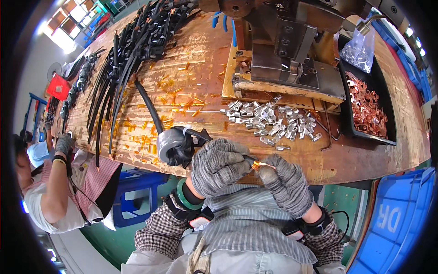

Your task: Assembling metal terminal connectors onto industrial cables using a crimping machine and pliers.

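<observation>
Our left hand (218, 165), in a grey knit glove, is curled shut around a black cable (148, 106) just beside its grey-taped end (172, 142), and our right hand (285, 182), gloved the same, pinches a small bright copper sleeve (263, 165) between thumb and forefinger, touching the tip that pokes out of the left fist. Both hands hover right at the near edge of the wooden workbench (200, 86), over our lap, so the copper sleeve sits between the two hands, just off the bench lip. There is open room below and behind us, while ahead the bench is crowded: a heap of silver cable lugs (271, 121) lies just beyond our fingertips, a single lug apart from it nearer the edge. Past that stands a metal press (287, 50) on a wooden base, and to its right a black tray (385, 98) holds copper lugs (367, 107) and a clear bag of silver parts (358, 50). To the left of the press, short orange sleeve pieces (169, 107) are scattered over the worn, glossy wood, and bundles of black cables (132, 41) run toward the far end. A blue bin (401, 223) stands at our right, a blue stool (137, 192) at our left below the bench. At the far left another person (54, 192) in a light shirt and striped apron reaches a gloved hand to the bench edge. Windows show bright beyond the far end.
</observation>
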Motion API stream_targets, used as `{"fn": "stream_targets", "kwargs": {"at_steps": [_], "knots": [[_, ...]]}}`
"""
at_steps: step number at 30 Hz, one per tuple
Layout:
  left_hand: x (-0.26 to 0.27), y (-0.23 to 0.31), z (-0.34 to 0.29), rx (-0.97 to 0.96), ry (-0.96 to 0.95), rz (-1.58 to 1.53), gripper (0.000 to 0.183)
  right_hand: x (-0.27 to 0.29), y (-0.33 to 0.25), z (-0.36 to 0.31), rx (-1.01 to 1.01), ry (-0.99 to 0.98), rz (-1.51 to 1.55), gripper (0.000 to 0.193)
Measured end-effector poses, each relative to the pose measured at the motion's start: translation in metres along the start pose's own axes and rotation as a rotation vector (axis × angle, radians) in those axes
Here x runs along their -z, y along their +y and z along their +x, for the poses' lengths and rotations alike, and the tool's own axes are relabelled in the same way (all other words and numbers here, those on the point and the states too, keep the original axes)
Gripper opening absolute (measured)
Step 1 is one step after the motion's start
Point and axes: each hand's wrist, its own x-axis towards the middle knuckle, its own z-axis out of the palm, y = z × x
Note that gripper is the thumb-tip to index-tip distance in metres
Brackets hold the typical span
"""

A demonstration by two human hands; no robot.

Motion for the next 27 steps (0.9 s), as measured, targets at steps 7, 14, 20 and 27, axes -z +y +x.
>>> {"fn": "stream_targets", "kwargs": {"at_steps": [7,14,20,27], "knots": [[0.002,0.003,0.009,0.097,0.011,0.046,0.025,0.001,-0.001,0.001,-0.188,-0.06,0.241,0.021],[-0.001,0.004,0.014,0.282,-0.059,0.09,0.028,0.003,-0.007,0.01,-0.552,0.003,0.752,0.024],[-0.003,0.004,0.021,0.457,-0.11,-0.003,0.026,0.003,-0.006,0.011,-0.681,0.007,1.036,0.025],[-0.005,0.002,0.023,0.519,-0.103,-0.073,0.024,0.003,-0.006,0.013,-0.733,0.04,1.14,0.024]]}}
